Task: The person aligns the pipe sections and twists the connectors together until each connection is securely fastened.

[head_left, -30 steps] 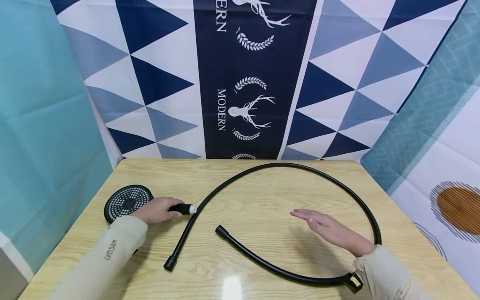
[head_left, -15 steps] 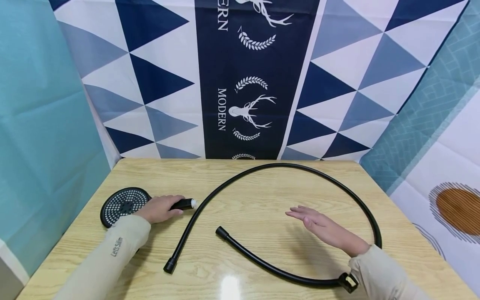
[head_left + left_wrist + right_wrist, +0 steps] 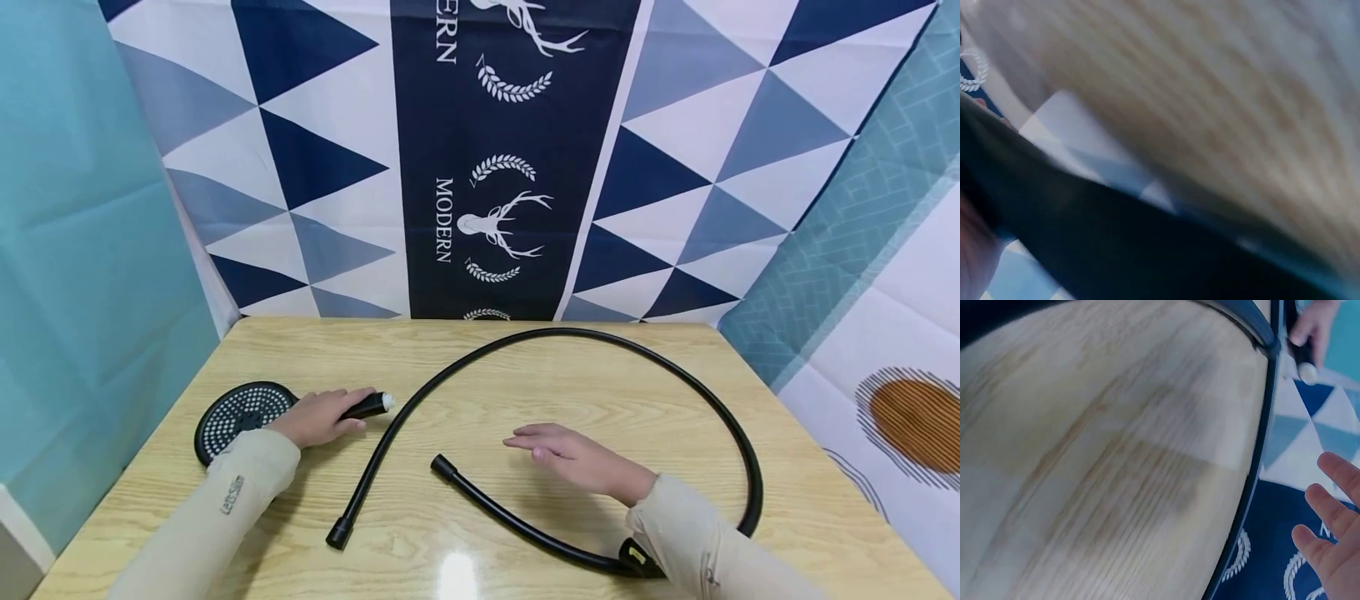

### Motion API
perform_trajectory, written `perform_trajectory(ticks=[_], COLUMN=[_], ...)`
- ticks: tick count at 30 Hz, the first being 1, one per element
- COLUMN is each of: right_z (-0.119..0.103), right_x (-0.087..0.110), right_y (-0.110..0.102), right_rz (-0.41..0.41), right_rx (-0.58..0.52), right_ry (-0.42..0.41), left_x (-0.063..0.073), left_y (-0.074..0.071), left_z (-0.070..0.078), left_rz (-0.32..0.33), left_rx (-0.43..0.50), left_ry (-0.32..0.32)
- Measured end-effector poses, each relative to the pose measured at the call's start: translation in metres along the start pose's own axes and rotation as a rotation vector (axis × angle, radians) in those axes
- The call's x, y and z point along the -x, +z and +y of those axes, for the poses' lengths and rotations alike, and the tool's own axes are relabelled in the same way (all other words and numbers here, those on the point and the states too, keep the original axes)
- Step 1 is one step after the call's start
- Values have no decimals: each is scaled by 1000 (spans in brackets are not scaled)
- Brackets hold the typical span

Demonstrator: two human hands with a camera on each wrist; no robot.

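A black shower head (image 3: 243, 418) with a round face of pale nozzles is at the left of the wooden table. My left hand (image 3: 318, 417) grips it by the handle, and the white-tipped handle end (image 3: 375, 405) points right, close to the hose. A long black shower hose (image 3: 558, 332) lies in a wide loop. One end fitting (image 3: 340, 533) is at front left, the other (image 3: 444, 467) nearer the middle. My right hand (image 3: 585, 460) is held over the loop, fingers extended, holding nothing. In the left wrist view a blurred dark shape (image 3: 1141, 244) covers the lower part.
The wooden table (image 3: 495, 400) ends at the back against a triangle-patterned cloth (image 3: 322, 158). A teal cloth (image 3: 97, 250) hangs on the left, a patterned one (image 3: 885, 333) on the right. Beside my right sleeve is a small black box (image 3: 636, 557) with a yellow patch.
My right hand has moved left across the hose loop. My left hand has shifted the shower head slightly left, its handle end turning a little farther from me. The hose has stayed put.
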State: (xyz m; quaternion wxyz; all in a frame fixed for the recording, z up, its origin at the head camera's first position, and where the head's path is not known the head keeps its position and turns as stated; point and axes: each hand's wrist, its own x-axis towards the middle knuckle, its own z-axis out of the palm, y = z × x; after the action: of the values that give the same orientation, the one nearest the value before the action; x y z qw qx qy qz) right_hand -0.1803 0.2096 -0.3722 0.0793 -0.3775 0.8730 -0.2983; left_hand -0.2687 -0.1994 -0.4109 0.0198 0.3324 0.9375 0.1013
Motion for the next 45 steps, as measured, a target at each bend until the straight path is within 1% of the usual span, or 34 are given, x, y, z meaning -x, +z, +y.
perform_trajectory(ticks=[3,7,12,15,17,21,23,24,26,27,29,31,34,36,40,45], right_z=[-3,-8,-16,-21,-25,-35,-40,-43,-49,-51,-57,-63,-70,-75,-84,-91], right_x=[-7,-15,-28,-38,-45,-64,-76,-81,-92,-97,-106,-114,-124,-130,-139,-146], right_y=[3,6,13,17,21,34,44,48,58,63,73,81,92,99,108,115], right_rz=[-16,-18,-57,-63,-57,-51,-74,-99,-175,-211,-288,-352,-402,-406,-376,-369], right_rx=[38,45,40,47,78,124,125,120,130,163,241,337,440,488,565,614], right_ry=[-27,-51,-88,-118,-142,-185,-196,-190,-166,-165,-152,-147,-148,-164,-216,-266], left_x=[3,5,14,20,23,29,31,32,33,32,31,30,28,28,30,31], left_y=[-8,-22,-37,-43,-46,-52,-55,-56,-59,-60,-61,-63,-64,-64,-65,-67], left_z=[4,7,9,10,11,14,15,16,18,18,21,24,28,29,29,27], left_rz=[45,114,176,208,229,300,348,375,415,430,448,453,448,451,476,492], left_rx=[-85,-183,-235,-257,-283,-336,-357,-364,-371,-374,-382,-382,-394,-402,-424,-409], left_ry=[48,95,124,136,151,215,258,282,322,337,362,379,389,388,389,398])
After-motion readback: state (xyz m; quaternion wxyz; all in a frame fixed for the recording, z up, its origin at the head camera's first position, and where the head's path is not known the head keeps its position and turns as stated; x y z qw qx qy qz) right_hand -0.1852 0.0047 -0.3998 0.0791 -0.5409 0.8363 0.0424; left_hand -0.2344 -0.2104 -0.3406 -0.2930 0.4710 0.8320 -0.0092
